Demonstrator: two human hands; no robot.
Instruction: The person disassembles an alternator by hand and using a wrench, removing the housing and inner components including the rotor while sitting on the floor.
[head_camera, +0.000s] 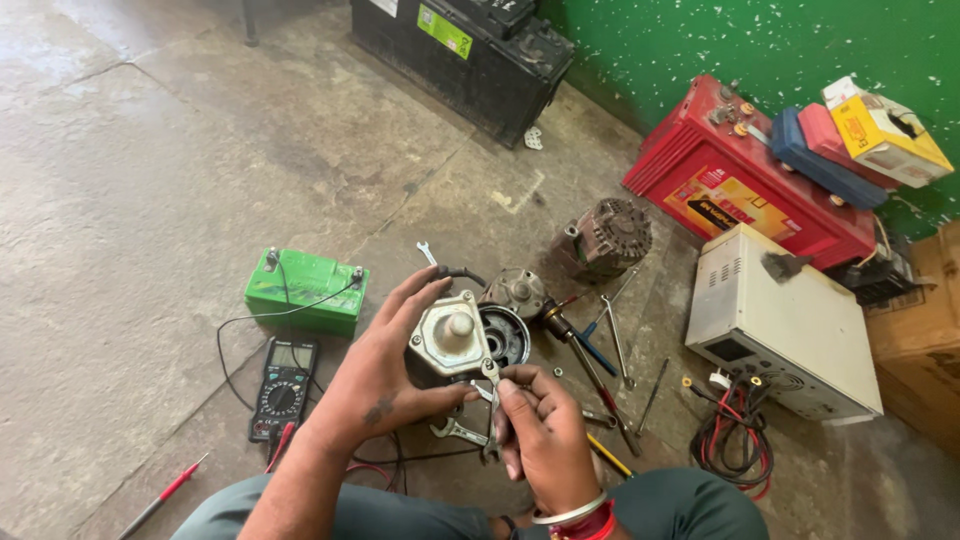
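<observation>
Sitting on the concrete floor (150, 180), I start at my far left, where a red-handled screwdriver (160, 497) lies apart from the rest. Next come the black multimeter (284, 385) and, just beyond it, the small green battery (306, 290), with a thin black lead running between them; I judge that any testing with these is not in hand right now, since neither hand is near them.

My left hand (385, 375) is curled partly shut around the side of the metal housing (452, 340), a pale casting with a rounded knob on top, held up above the floor in front of my knees. My right hand (540, 435) is closed on a small spanner (493, 400), whose head sits at the lower corner of the housing. I take it that I am working a fastener at that corner, though I cannot tell whether it is coming loose or going tight.

Another spanner (458, 432) lies on the floor under my hands. Just behind the housing sit a dark round pulley part (505, 335) and a grey end cover (520, 292), so the unit looks already apart in several pieces. Further right a scatter of screwdrivers and spanners (600, 350) lies near a finned alternator (610, 235), untouched. Beyond are a white metal box (780, 320) with coiled cables and a red battery (740, 180) by the green wall (700, 40).
</observation>
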